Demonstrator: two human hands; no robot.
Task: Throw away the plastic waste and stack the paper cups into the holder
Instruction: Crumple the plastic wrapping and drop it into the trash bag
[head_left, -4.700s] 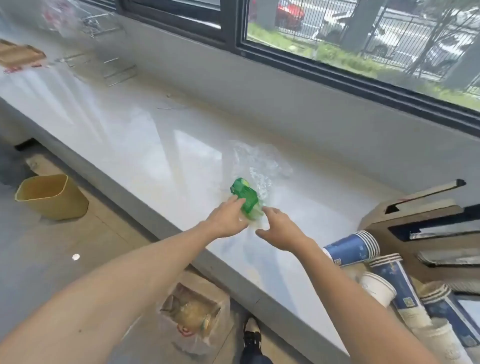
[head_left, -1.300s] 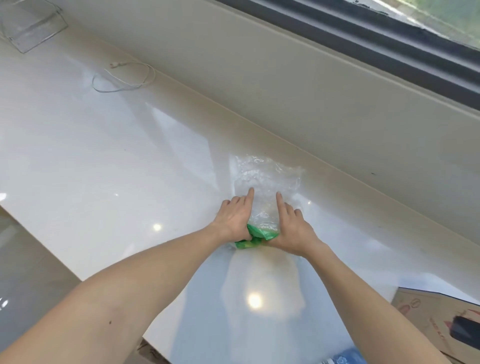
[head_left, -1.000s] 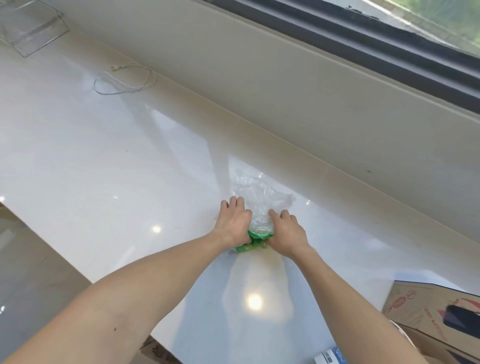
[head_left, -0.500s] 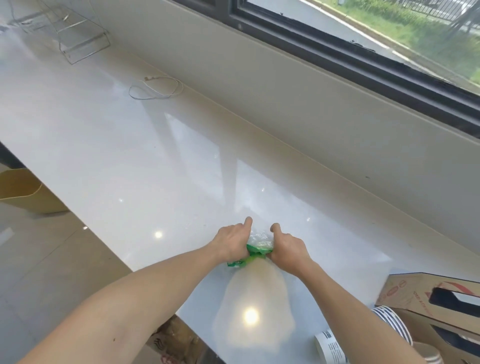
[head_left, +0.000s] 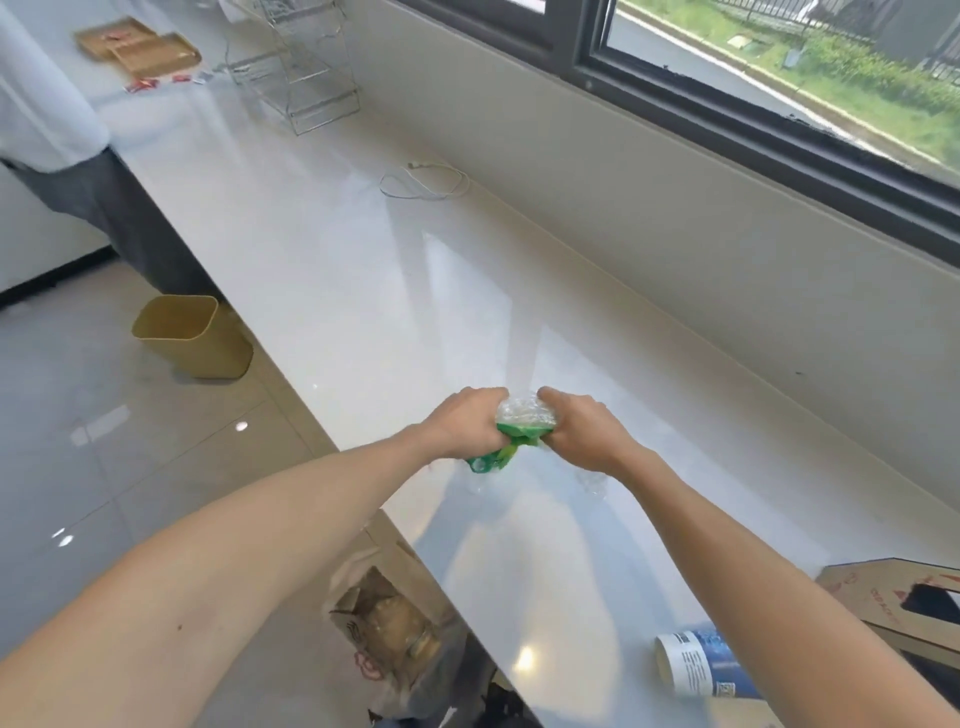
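Observation:
A crumpled wad of clear and green plastic wrap (head_left: 511, 431) is squeezed between both my hands just above the white counter (head_left: 363, 291). My left hand (head_left: 470, 423) grips its left side and my right hand (head_left: 576, 428) grips its right side, fingers curled tight. A blue and white paper cup (head_left: 698, 662) lies on its side at the counter's near right. The corner of a brown cardboard holder (head_left: 883, 597) shows at the right edge.
A tan waste bin (head_left: 192, 335) stands on the floor left of the counter. A plastic bag of rubbish (head_left: 395, 634) sits on the floor below the counter edge. A white cable (head_left: 423, 179), a wire rack (head_left: 306, 62) and cardboard trays (head_left: 140, 47) lie farther along. A person (head_left: 57, 130) stands far left.
The flat plastic sheet has been gathered and scrunched into a small wad between my hands. My view has lifted, showing the bin and the far counter.

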